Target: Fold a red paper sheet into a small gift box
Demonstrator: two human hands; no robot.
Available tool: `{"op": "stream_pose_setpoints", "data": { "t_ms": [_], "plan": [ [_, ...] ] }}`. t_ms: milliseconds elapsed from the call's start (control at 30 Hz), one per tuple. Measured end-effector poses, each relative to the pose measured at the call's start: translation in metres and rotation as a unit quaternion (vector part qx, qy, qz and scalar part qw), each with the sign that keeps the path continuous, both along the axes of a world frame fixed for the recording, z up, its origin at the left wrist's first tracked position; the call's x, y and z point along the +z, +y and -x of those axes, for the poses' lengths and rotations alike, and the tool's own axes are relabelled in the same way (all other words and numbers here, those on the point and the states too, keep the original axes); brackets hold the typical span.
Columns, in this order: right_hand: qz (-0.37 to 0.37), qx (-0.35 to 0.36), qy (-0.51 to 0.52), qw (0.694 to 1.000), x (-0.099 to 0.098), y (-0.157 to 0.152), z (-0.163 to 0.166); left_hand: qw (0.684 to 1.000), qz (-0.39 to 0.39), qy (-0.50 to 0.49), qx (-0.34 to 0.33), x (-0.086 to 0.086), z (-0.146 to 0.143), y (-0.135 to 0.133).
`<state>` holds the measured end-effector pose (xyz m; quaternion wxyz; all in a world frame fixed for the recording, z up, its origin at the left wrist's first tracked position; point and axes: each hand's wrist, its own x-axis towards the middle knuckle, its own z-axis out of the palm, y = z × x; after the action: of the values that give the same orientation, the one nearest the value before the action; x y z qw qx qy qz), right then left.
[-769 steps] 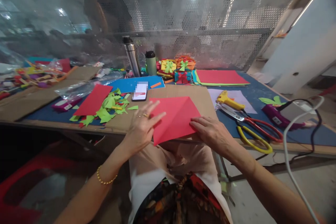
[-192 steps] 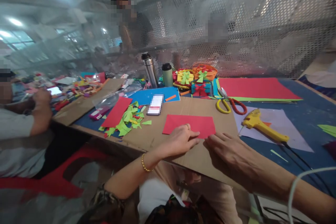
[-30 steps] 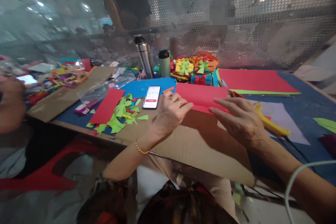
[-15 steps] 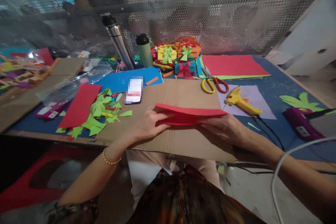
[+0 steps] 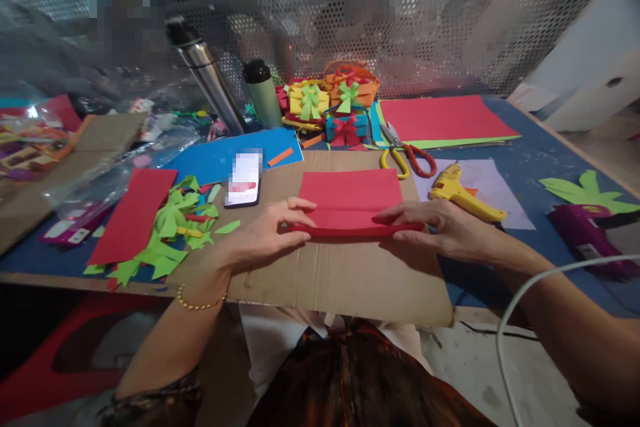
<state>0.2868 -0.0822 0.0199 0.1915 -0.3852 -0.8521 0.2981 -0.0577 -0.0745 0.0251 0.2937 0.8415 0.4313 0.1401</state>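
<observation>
A red craft sheet [image 5: 351, 190] lies on the brown cardboard [image 5: 345, 273] in front of me, with a crease across it and its near edge folded up. My left hand [image 5: 280, 227] grips the left end of that folded edge between thumb and fingers. At the right end my right hand [image 5: 425, 227] pinches the same edge, fingers on top and thumb below. Beyond the sheet, scissors [image 5: 409, 159] with one yellow and one red handle rest on the cardboard's far right corner. A yellow glue gun [image 5: 465, 193] lies to the right of my right hand on a pale sheet.
Left of my left hand are a phone [image 5: 244, 177], green paper scraps [image 5: 175, 220] and a red piece [image 5: 133, 213]. Small decorated baskets [image 5: 345, 103], a steel flask [image 5: 207, 73] and a green bottle [image 5: 263, 97] stand at the back. A white cable [image 5: 510, 320] crosses my right forearm.
The red sheet has gone from being held up edge-on and bowed to lying on the cardboard, its top face now showing. Both hands have stayed on its near edge.
</observation>
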Motion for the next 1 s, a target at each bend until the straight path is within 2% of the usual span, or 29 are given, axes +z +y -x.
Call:
{"op": "stream_pose_setpoints", "data": {
  "t_ms": [100,200,300,433,667,1000],
  "plan": [
    [0.017,-0.004,0.023,1.0,0.0,-0.002,0.001,0.995,0.055,-0.057,0.053,0.001,0.002,0.0],
    [0.015,-0.03,0.037,0.999,-0.005,0.001,0.004,0.99,0.062,-0.09,0.093,-0.002,-0.003,0.003],
    [-0.014,-0.091,0.02,0.996,-0.015,0.004,0.008,0.986,0.034,-0.102,0.124,-0.008,-0.01,0.004],
    [-0.065,-0.14,-0.013,0.988,-0.028,0.004,0.012,0.98,-0.04,-0.085,0.176,-0.02,-0.019,0.002],
    [-0.123,-0.203,-0.099,0.967,-0.036,0.001,0.015,0.979,-0.112,-0.05,0.165,-0.038,-0.023,0.003],
    [-0.129,-0.214,-0.071,0.966,-0.042,0.0,0.015,0.979,-0.131,-0.024,0.153,-0.04,-0.023,0.003]
  ]
}}
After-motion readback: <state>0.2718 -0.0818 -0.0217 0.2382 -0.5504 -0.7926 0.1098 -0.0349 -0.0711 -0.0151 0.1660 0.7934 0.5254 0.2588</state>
